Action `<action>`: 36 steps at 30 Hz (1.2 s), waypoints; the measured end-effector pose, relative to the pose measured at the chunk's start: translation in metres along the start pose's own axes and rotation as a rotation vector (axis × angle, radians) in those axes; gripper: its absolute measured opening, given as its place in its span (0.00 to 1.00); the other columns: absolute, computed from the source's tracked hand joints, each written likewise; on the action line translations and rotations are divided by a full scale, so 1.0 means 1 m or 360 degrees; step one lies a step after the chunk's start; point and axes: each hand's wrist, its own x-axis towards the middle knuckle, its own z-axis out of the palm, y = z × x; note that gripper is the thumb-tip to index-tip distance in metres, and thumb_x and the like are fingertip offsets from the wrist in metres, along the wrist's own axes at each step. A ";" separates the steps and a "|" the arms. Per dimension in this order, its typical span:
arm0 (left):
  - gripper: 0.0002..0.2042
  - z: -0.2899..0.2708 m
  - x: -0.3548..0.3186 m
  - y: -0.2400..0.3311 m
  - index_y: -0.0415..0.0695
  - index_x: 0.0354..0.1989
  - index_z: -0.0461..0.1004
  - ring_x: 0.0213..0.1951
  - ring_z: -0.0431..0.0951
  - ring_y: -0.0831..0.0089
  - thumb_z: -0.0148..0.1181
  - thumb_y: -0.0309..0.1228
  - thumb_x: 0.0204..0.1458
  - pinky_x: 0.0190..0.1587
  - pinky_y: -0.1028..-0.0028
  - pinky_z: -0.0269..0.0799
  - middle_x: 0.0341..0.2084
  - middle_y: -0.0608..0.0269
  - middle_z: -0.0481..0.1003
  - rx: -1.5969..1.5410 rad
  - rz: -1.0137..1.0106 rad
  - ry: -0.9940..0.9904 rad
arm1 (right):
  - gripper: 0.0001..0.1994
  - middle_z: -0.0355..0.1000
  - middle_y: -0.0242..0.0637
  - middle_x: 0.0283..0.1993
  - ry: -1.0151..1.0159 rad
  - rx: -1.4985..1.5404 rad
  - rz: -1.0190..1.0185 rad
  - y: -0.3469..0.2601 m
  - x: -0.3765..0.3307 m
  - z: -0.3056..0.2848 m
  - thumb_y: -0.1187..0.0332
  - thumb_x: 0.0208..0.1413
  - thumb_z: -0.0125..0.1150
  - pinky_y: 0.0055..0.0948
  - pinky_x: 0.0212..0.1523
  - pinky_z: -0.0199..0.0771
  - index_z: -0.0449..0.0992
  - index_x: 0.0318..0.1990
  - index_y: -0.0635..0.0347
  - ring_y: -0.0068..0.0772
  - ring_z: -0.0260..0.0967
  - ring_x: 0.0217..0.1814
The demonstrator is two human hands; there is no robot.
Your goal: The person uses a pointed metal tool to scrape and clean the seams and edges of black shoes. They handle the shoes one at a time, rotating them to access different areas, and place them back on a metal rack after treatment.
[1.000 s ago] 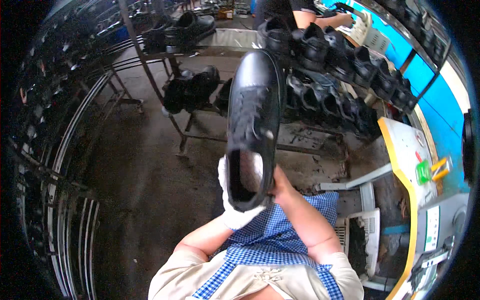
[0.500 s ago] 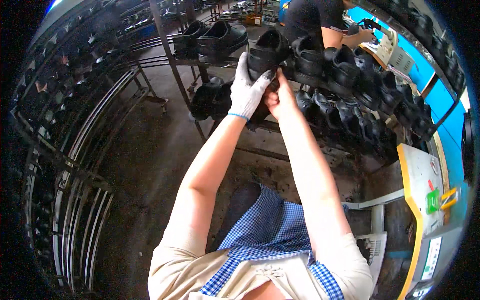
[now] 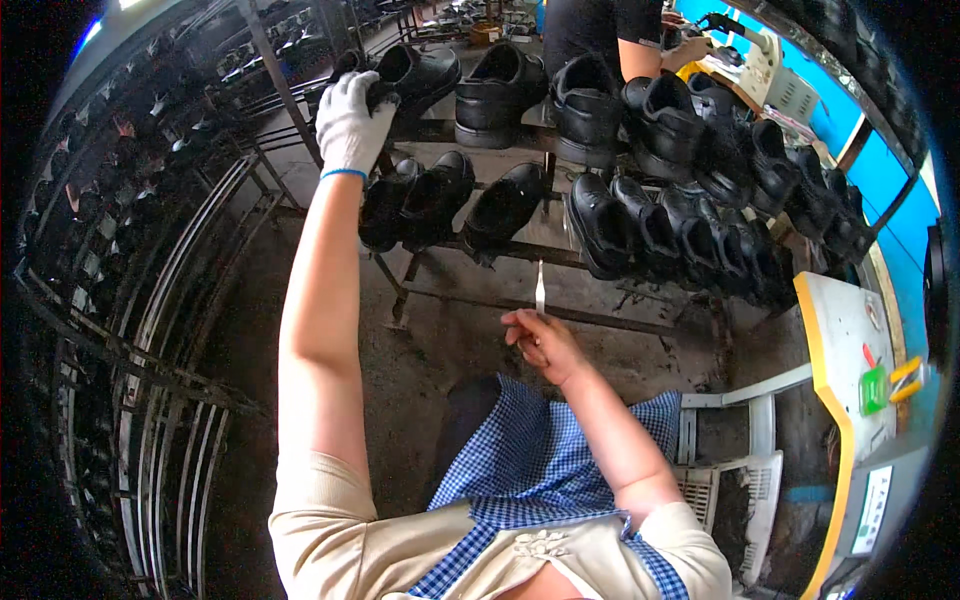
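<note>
Black shoe (image 3: 500, 95) now stands released on the upper shelf (image 3: 435, 130) at twelve o'clock, freeing the gloved left hand (image 3: 355, 122), fingers closed on another shoe (image 3: 381, 93) at eleven, while the right hand (image 3: 546, 346), toward four, pinches a slender white tool (image 3: 541, 290).

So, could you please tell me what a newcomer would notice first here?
The black shoes in rows on the rack, across the upper middle, would likely catch the eye first. Next come the white-gloved left hand at the upper row's left end and the slim white tool in the bare right hand, near the centre.
</note>
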 end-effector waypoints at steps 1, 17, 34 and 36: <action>0.17 -0.001 0.002 -0.001 0.48 0.42 0.76 0.52 0.71 0.56 0.66 0.38 0.42 0.56 0.60 0.66 0.46 0.59 0.75 0.0036 0.0045 0.0093 | 0.17 0.75 0.31 0.29 -0.0027 0.0016 0.0009 0.005 -0.002 -0.001 0.55 0.65 0.52 0.16 0.11 0.41 0.77 0.47 0.58 0.10 0.47 0.11; 0.08 -0.150 -0.191 0.163 0.41 0.46 0.73 0.38 0.73 0.82 0.57 0.25 0.59 0.42 0.81 0.69 0.39 0.65 0.75 -0.2526 -0.1642 -0.0147 | 0.48 0.74 0.32 0.31 0.0255 -0.0948 -0.1183 0.008 -0.043 0.057 0.65 0.45 0.76 0.20 0.32 0.69 0.51 0.71 0.54 0.18 0.68 0.30; 0.15 -0.153 -0.255 0.217 0.41 0.41 0.73 0.34 0.77 0.54 0.63 0.27 0.41 0.36 0.62 0.74 0.35 0.53 0.75 -0.1687 0.0471 -0.1341 | 0.40 0.71 0.43 0.55 0.0163 -0.0050 -0.0321 -0.009 -0.148 -0.042 0.48 0.54 0.65 0.32 0.46 0.75 0.58 0.67 0.64 0.34 0.72 0.49; 0.17 -0.156 -0.270 0.226 0.45 0.41 0.71 0.35 0.78 0.54 0.64 0.31 0.41 0.35 0.59 0.73 0.36 0.54 0.76 -0.1580 0.0547 -0.1335 | 0.42 0.67 0.43 0.60 0.0340 -0.0032 -0.0290 0.027 -0.149 -0.071 0.49 0.53 0.66 0.37 0.56 0.71 0.56 0.68 0.64 0.38 0.68 0.58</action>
